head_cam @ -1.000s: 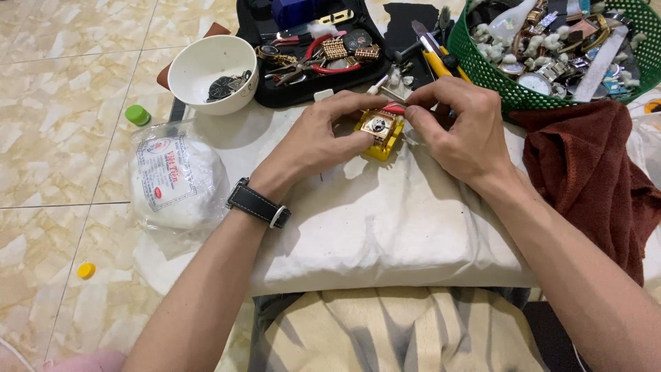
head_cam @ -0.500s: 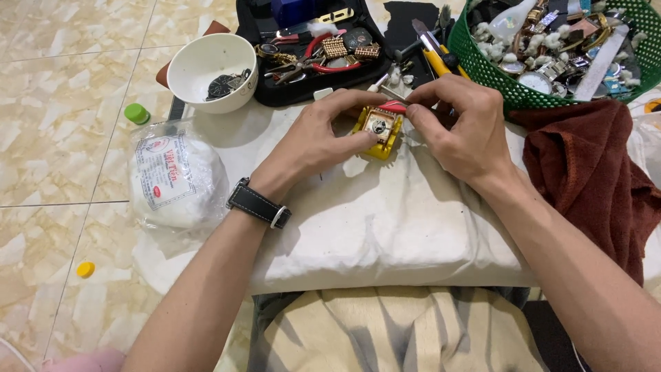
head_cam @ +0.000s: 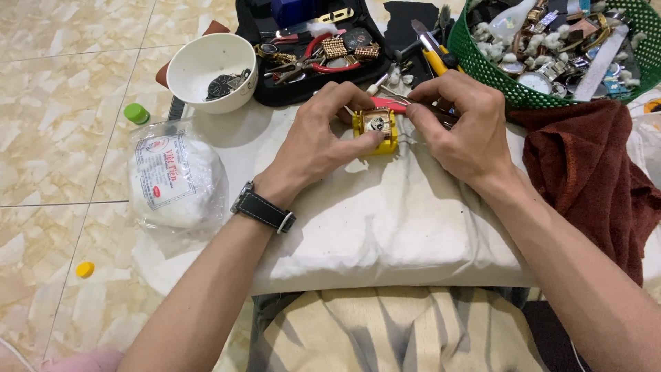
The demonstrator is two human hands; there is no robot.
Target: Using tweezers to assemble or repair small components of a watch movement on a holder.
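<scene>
Tiled floor, white pillow (head_cam: 385,234) across the lap as work surface. Yellow holder (head_cam: 376,132) with a watch movement sits near the pillow's far edge. Left hand (head_cam: 318,141) fingers pinch the holder steady; right hand (head_cam: 461,124) fingers pinch tweezers (head_cam: 399,109) at the movement. Fine placement step; next move likely needs a still holder.
</scene>
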